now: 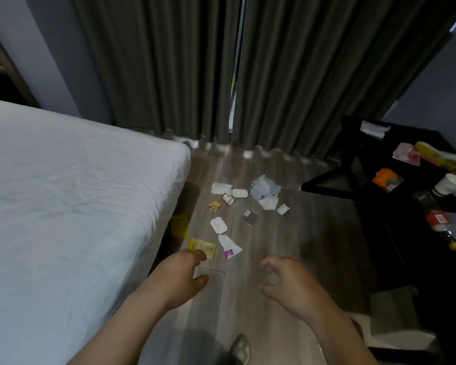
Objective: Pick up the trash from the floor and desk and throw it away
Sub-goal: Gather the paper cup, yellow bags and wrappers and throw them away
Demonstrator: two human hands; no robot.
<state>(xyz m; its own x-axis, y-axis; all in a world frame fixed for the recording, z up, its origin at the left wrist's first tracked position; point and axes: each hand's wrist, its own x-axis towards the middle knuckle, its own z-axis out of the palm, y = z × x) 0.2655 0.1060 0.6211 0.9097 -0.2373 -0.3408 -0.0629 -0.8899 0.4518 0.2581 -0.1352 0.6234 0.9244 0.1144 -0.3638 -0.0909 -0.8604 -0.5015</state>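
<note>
At the bottom edge a grey shoe (239, 349) stands on the wooden floor (279, 241). Above it two bare forearms reach forward. The left hand (179, 275) and the right hand (282, 277) both hold nothing, with the fingers loosely curled and a gap between fingers and thumb. The left fingertips sit at the near edge of a yellow packet (204, 245); whether they touch it cannot be told.

The trash lies scattered on the floor ahead of the hands, between the bed (77, 193) and the black table (429, 139). Just right of the yellow packet is a white-and-purple wrapper (231, 247), and beyond it a white wrapper (218, 224). Farther on are a small yellow-and-red packet (215, 206), a little paper cup on its side (228, 198), two flat white packets (221, 188), a crumpled plastic bag (265, 186) and a dark wrapper (251, 217).

On the table at the right lie more bits: a white cup (449, 183), an orange packet (386, 177), a pink packet (406, 152) and a bottle with a red label (441, 225). Grey curtains (169, 61) hang behind.
</note>
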